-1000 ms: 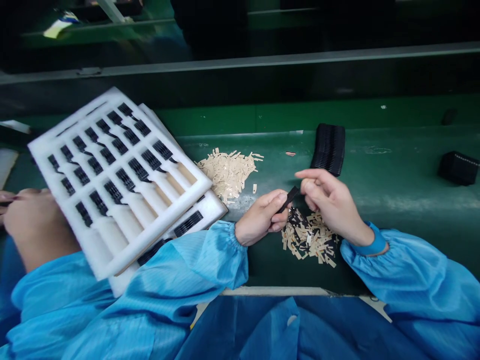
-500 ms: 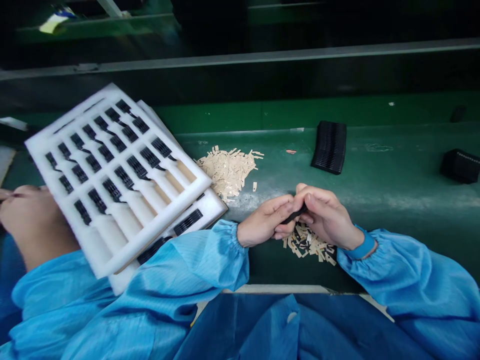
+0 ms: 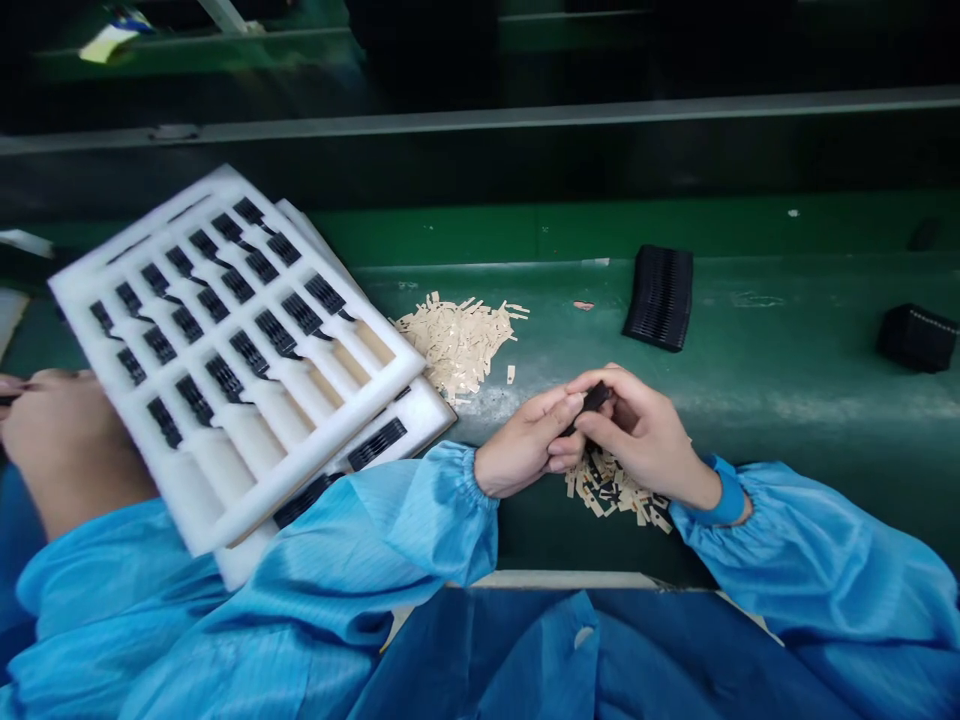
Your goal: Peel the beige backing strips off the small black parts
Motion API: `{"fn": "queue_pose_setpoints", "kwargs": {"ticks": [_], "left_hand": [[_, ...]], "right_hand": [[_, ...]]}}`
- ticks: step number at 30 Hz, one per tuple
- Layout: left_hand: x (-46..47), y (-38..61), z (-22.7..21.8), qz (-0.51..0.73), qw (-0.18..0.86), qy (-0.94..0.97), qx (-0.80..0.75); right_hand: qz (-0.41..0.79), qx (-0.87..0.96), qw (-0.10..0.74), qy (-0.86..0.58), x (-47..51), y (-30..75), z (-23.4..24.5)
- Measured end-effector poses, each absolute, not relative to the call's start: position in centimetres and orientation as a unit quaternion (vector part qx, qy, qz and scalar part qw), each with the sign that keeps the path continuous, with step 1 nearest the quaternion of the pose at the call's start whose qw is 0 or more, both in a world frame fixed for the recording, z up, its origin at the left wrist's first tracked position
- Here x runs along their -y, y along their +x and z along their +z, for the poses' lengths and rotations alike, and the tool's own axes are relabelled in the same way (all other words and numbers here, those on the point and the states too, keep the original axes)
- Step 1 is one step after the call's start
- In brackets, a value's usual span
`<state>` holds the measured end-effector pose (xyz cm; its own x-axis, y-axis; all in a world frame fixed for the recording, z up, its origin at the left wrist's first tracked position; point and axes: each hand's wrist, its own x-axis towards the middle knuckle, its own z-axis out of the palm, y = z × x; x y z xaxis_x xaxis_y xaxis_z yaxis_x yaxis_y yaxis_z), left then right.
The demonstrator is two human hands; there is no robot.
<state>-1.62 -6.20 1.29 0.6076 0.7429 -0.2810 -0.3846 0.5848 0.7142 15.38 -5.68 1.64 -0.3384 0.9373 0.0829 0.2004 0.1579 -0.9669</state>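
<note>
Inspection at the bench, clock positions taken from the person's joined hands, with twelve o'clock pointing away from the wearer.

The left hand (image 3: 521,445) and right hand (image 3: 641,430) met above the bench and both held one small black strip (image 3: 596,398). The left fingers (image 3: 562,418) were curled narrowly around its lower end. The right thumb and fingers closed on it from the other side, pinching it tightly. The strip's upper end showed between the hands, and the rest was hidden by the fingers.

Directly beneath the hands, at six o'clock and touching neither palm, lay a loose pile of tan and black strips (image 3: 611,490). A larger heap of tan strips (image 3: 457,345) lay at ten o'clock on the green bench top (image 3: 787,335). A stacked block of black parts (image 3: 660,298) stood at one o'clock, and a dark block (image 3: 916,338) sat well apart at three o'clock.

At nine o'clock, a white foam tray (image 3: 330,430) lay tilted across a second foam tray (image 3: 427,415). Its slots carried rows of black parts (image 3: 302,313). A further hand (image 3: 64,450), with a blue sleeve (image 3: 75,580), showed at the far edge of the view behind the trays; it was apart from the two working hands. Both working arms wore blue smock sleeves with gathered cuffs (image 3: 469,470).
</note>
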Motion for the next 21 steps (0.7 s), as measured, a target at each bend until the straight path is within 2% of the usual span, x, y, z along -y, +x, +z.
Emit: {"fn": "queue_pose_setpoints", "kwargs": {"ticks": [6, 11, 12, 15, 17, 19, 21], "left_hand": [[5.7, -2.0, 1.5, 0.325, 0.741, 0.469, -0.355], [5.5, -2.6, 1.7, 0.278, 0.658, 0.564, -0.414], [5.4, -2.6, 1.6, 0.281, 0.659, 0.559, -0.418], [5.4, -2.5, 1.3, 0.311, 0.682, 0.499, -0.434], [5.3, -2.4, 1.0, 0.323, 0.691, 0.472, -0.442], [5.3, -2.3, 0.8, 0.322, 0.694, 0.469, -0.441], [5.4, -2.3, 0.8, 0.316, 0.696, 0.476, -0.434]], "right_hand": [[0.558, 0.589, 0.369, -0.453, 4.5, 16.5, 2.9], [0.656, 0.523, 0.225, -0.495, 3.2, 17.8, 3.5], [0.661, 0.51, 0.229, -0.5, 2.9, 18.0, 3.5], [0.615, 0.459, 0.384, -0.513, 2.0, 18.1, 3.3], [0.581, 0.452, 0.452, -0.504, 1.6, 18.2, 3.0], [0.535, 0.504, 0.434, -0.521, 1.3, 18.6, 2.9], [0.419, 0.585, 0.393, -0.572, 1.1, 19.4, 2.8]]}}
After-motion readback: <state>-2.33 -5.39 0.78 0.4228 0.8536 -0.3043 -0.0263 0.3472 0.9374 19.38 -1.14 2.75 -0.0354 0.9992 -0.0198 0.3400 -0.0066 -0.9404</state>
